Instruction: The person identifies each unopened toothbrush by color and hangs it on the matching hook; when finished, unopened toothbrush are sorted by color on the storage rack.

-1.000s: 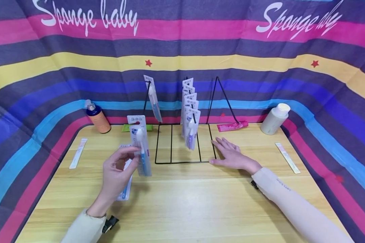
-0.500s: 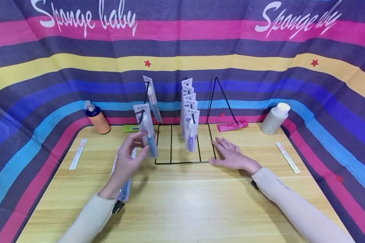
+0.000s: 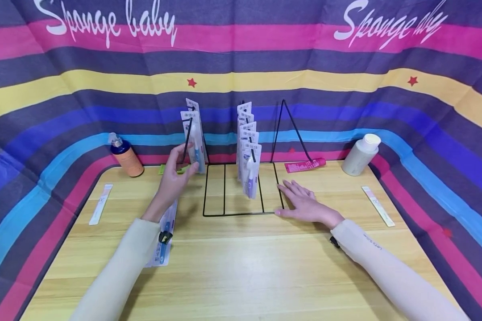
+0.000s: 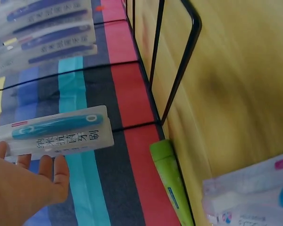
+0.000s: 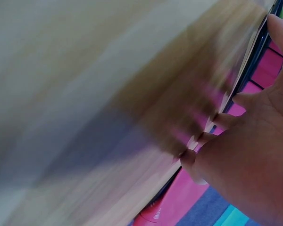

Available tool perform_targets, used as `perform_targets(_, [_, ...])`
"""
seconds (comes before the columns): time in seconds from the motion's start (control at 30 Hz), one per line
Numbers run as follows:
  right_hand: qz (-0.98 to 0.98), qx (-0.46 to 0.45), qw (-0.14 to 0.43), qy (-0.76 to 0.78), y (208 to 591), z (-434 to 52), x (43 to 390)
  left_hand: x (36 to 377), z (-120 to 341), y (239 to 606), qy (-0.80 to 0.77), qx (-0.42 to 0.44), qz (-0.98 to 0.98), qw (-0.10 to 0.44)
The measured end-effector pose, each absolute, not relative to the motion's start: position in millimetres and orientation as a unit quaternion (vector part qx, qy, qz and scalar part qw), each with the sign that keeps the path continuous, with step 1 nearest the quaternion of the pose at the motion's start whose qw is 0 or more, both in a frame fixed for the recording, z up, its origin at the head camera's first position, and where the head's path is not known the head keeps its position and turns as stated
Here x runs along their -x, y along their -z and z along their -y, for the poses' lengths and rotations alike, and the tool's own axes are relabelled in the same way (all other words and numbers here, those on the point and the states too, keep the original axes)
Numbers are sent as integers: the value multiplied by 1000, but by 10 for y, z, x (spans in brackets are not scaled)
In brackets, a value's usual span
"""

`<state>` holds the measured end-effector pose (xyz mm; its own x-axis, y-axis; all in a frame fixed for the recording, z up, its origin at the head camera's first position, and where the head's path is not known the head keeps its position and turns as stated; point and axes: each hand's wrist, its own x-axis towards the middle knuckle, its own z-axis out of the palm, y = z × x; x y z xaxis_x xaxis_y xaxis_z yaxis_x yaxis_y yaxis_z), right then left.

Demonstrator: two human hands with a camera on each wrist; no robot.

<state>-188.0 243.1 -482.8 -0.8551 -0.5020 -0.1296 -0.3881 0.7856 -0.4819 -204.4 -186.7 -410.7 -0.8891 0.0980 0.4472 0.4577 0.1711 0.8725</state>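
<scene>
Nearest to us on the wooden bench [image 3: 241, 267], toward its left edge, we see a small stack of packaged toothbrushes [image 3: 163, 240] lying flat, partly under the left sleeve. A little farther in, the right hand [image 3: 305, 206] rests flat on the bench with its fingers straight and spread, its fingertips touching the front right corner of the black wire rack [image 3: 233, 213]. The right wrist view is blurred, so we can add nothing from it.

Past the stack, the left hand [image 3: 173, 178] is raised at the left side of the rack and pinches a carded toothbrush pack [image 3: 193, 138] between thumb and fingers, holding it upright at the rack's left hook, just in front of another pack [image 3: 192, 104] that hangs there. In the left wrist view the same pack [image 4: 56, 134] sits at the fingertips [image 4: 61, 167], with a blue brush under its clear blister. We cannot tell whether it is on the hook.

On the middle hook hangs a row of toothbrush packs [image 3: 250, 156], one behind another. Along the bench's far edge lie a green tube [image 3: 166, 169] and a pink tube [image 3: 305, 165]; an orange bottle [image 3: 124, 156] stands at the far left corner, a white bottle [image 3: 359, 155] at the far right. Thin white strips lie near the left [image 3: 101, 204] and right [image 3: 377, 206] edges.
</scene>
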Motion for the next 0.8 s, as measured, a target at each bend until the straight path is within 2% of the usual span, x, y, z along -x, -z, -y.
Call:
perform_targets(0.27, [-937, 239, 128, 221, 4835, -2433, 1891, 2092, 1946, 4102, 608, 181, 761, 138])
perform_targets(0.5, [-936, 236, 129, 226, 4818, -2439, 1870, 1885, 2128, 4138, 593, 171, 774, 141])
perform_targets(0.7, [-936, 241, 125, 223, 4836, -2434, 1892, 1540, 2373, 4245, 596, 88, 786, 142])
perform_targets(0.8, [-937, 240, 124, 222, 4846, -2432, 1895, 1358, 2483, 4294, 589, 36, 798, 122])
